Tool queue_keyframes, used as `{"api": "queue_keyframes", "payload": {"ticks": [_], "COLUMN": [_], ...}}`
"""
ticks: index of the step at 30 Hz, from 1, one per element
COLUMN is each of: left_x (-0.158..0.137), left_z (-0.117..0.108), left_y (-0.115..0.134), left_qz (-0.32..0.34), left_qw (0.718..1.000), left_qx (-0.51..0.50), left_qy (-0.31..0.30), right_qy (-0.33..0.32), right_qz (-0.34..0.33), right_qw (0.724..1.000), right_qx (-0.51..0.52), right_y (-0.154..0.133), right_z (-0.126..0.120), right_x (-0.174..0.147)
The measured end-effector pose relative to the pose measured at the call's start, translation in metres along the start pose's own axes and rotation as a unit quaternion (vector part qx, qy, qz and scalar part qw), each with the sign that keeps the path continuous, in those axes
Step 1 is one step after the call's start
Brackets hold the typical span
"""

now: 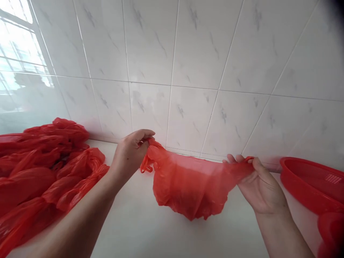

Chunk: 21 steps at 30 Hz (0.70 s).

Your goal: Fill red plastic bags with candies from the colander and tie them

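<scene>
A thin red plastic bag [190, 182] is stretched between my two hands, above a white surface. My left hand [133, 147] pinches the bag's upper left corner, with a looped handle dangling just under the fingers. On the other side, my right hand [258, 182] grips the upper right corner, its thumb pressing the gathered plastic against the fingers. The bag's top edge runs nearly straight between the hands, while its crumpled lower part hangs down. Whether anything is inside the bag, I cannot tell.
A large heap of crumpled red plastic bags [40, 172] lies at the left. At the right stands a red plastic basket [309, 193] with a perforated wall, and another red item [331, 229] sits below it. A tiled wall [193, 64] rises behind the white surface [172, 236].
</scene>
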<state>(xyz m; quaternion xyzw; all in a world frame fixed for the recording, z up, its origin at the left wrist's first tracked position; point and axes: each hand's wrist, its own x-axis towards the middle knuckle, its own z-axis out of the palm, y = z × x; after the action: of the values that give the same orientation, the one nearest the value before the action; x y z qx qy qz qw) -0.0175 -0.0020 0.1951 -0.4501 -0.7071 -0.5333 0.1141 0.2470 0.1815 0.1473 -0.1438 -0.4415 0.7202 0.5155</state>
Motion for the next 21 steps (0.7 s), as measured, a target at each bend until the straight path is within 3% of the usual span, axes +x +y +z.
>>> {"api": "queue_keyframes", "payload": {"ticks": [3,6,10,14,17,21], "left_x": [0.012,0.022,0.025,0.017,0.008,-0.002], "left_z": [-0.001,0.007,0.015,0.009,0.009,0.026], "left_y": [0.005,0.002,-0.004,0.003,0.009,0.012], "left_qz": [0.03,-0.006,-0.107,-0.137,-0.165,-0.141], "left_qw": [0.999,0.998,0.978,0.932,0.91,0.913], "left_qx": [0.043,0.044,-0.154,-0.322,-0.341,-0.294], "left_qy": [0.014,-0.035,-0.087,-0.089,-0.166,-0.245], "right_qy": [0.039,0.054,0.043,-0.033,-0.058,-0.001], "right_qz": [-0.003,0.019,-0.008,-0.062,-0.063,-0.059], "right_qw": [0.998,0.997,0.998,0.997,0.995,0.99], "right_qx": [0.05,0.061,0.044,-0.004,-0.055,-0.131], "right_y": [0.004,0.014,0.018,0.012,0.021,0.046], "right_z": [0.012,0.026,0.046,0.057,0.055,0.057], "right_x": [0.009,0.021,0.027,0.016,0.008,-0.003]}}
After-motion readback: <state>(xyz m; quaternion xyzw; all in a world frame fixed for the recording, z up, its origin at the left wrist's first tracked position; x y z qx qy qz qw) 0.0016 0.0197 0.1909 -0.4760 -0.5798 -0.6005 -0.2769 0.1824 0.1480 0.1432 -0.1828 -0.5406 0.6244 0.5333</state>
